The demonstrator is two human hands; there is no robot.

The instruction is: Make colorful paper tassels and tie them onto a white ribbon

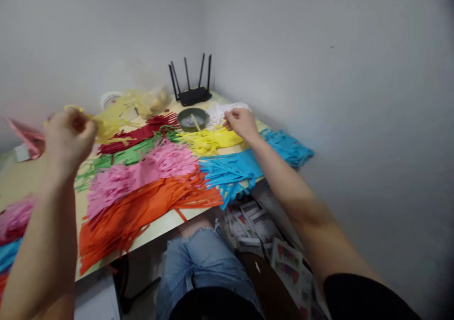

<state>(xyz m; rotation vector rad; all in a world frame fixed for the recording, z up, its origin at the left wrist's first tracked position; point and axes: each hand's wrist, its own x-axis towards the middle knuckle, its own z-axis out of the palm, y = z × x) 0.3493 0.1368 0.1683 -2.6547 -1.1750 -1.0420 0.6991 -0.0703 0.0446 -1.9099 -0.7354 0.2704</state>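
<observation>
My left hand (69,138) is raised at the left, fingers closed around fringed yellow tissue paper (115,116), whose strips trail to the right in a blur. My right hand (243,123) is held in a pinch over the far right of the table; what sits between its fingertips, if anything, is too small to make out. Under and beside it lie a bright yellow fringed bundle (229,139), white shredded strips (218,114) and a dark green bowl (193,119) with a pale stick in it. Blue (244,161), pink (142,171) and orange (152,199) fringed bundles spread nearer to me.
Green (126,155) and dark red (142,132) fringed bundles lie farther back on the table (161,226). A black router (195,96) with upright antennas stands in the corner by the walls. Printed packets (260,223) are piled below the table's right side.
</observation>
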